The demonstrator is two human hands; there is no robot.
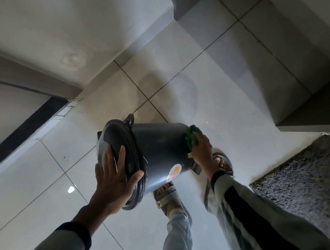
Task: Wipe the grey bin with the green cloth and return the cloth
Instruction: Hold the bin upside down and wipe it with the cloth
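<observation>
- Grey bin [159, 153] tipped on its side above the tiled floor [43, 175].
- Left hand [113, 181] spread wide, flat against its lid [118, 153].
- Right hand [203, 151] presses the green cloth [192, 135] against the bin's base end.

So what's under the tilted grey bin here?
Below the grey bin show two feet in grey sandals on the white tiled floor. The bin's lid is shut, held by the left hand, so its inside is hidden.
</observation>
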